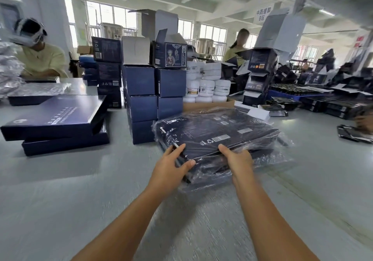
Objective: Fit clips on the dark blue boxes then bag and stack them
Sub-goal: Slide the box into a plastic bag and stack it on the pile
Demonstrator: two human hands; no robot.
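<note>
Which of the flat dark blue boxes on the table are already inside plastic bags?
The bagged stack that the left hand and right hand hold. The flat boxes at left lie bare.

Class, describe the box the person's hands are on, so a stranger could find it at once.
On the grey table, in front of the stacked dark blue cartons, lies a pile of bagged flat boxes. The top dark blue box is gripped by the left hand and right hand.
</note>
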